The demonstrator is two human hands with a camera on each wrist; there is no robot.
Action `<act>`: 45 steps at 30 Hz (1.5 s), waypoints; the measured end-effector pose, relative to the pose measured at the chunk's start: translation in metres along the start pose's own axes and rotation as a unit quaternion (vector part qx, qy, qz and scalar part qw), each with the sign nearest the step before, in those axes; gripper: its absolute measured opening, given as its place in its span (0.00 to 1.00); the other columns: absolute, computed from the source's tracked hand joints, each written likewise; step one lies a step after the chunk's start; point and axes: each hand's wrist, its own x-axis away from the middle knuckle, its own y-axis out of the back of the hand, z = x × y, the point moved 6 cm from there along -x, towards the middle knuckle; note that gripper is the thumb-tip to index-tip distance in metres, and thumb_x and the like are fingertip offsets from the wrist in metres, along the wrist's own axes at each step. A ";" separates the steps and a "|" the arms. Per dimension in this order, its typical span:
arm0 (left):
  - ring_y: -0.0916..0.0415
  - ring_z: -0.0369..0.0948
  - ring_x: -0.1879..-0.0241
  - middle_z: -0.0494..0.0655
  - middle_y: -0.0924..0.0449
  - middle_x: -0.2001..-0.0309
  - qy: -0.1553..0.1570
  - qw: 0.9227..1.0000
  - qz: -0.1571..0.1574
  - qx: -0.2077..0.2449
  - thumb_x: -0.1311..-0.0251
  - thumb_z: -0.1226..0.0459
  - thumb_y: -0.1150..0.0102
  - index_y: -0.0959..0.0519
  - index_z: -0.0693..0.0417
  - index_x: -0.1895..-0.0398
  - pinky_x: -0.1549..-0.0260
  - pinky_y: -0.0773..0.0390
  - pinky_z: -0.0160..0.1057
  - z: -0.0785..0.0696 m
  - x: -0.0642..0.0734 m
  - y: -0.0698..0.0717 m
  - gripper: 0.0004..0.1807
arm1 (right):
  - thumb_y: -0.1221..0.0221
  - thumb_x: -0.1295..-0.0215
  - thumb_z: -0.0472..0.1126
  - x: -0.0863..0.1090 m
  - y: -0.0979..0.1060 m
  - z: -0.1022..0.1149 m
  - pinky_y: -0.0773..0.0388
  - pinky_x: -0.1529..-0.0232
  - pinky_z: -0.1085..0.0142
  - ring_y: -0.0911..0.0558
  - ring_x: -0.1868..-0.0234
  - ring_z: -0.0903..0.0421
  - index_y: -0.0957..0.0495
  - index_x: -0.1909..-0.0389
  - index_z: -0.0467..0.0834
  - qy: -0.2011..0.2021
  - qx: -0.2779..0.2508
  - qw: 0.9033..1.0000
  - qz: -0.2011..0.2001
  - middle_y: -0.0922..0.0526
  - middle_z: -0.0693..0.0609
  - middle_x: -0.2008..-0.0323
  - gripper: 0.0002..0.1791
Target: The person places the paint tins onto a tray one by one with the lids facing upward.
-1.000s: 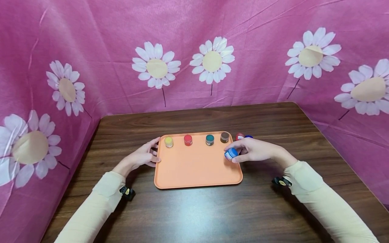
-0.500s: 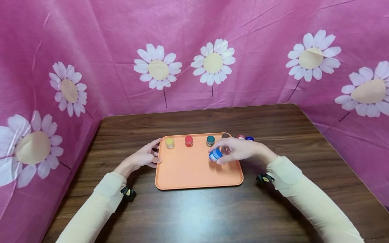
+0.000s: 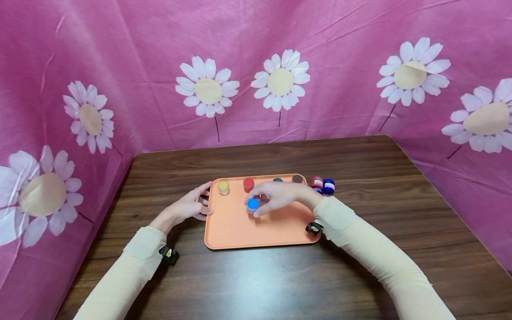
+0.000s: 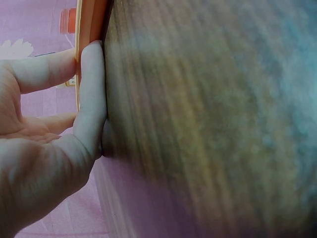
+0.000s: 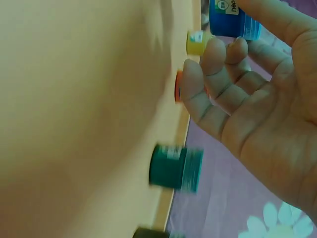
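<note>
Above the middle of the orange tray (image 3: 240, 231), my right hand (image 3: 276, 195) pinches a small blue paint jar (image 3: 253, 205) between thumb and fingers. Its lid faces the head camera. The right wrist view shows the same blue jar (image 5: 230, 19) held at the top. My left hand (image 3: 189, 206) holds the tray's left edge, thumb on the rim; close up, its fingers (image 4: 92, 94) press against the edge. Along the far side of the tray stand a yellow jar (image 3: 223, 188), a red jar (image 3: 248, 185), a green jar (image 5: 173, 167) and a brown jar (image 3: 297, 178). My right hand partly covers the green one in the head view.
Right of the tray, a red jar (image 3: 317, 182) and a dark blue jar (image 3: 329, 186) sit close together on the wooden table (image 3: 248, 284). Another blue jar (image 3: 318, 190) there is mostly hidden by my right wrist. A pink flowered cloth (image 3: 152, 53) encloses the table's back and sides.
My right hand has carried the blue jar leftward over the tray, from its right side to the middle. The jar has turned from tilted to more upright. My left hand stays at the tray's edge.
</note>
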 end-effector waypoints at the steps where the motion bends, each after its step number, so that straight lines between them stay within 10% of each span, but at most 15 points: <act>1: 0.31 0.50 0.49 0.66 0.50 0.33 -0.001 1.000 0.000 -0.001 0.43 0.78 0.40 0.63 0.57 0.18 0.59 0.15 0.51 0.000 0.000 0.000 0.56 | 0.31 0.35 0.47 -0.005 -0.001 0.001 0.27 0.54 0.65 0.26 0.57 0.57 0.21 0.42 0.40 0.001 -0.003 1.000 0.006 0.22 0.57 0.59 0.24; 21: 0.34 0.50 0.48 0.65 0.50 0.33 0.014 1.000 -0.003 -0.004 0.43 0.77 0.39 0.62 0.56 0.18 0.59 0.15 0.50 0.000 -0.001 0.000 0.55 | 0.31 0.34 0.46 -0.071 -0.021 0.002 0.39 0.67 0.71 0.32 0.73 0.62 0.23 0.64 0.47 -0.030 -0.008 0.999 0.030 0.32 0.56 0.77 0.10; 45: 0.36 0.51 0.47 0.64 0.50 0.33 0.015 1.000 -0.002 -0.004 0.42 0.77 0.39 0.63 0.54 0.17 0.58 0.15 0.50 0.004 -0.003 0.002 0.56 | 0.32 0.35 0.37 -0.080 -0.032 -0.007 0.26 0.74 0.68 0.28 0.75 0.57 0.26 0.39 0.41 -0.096 -0.152 0.982 0.059 0.25 0.53 0.74 0.25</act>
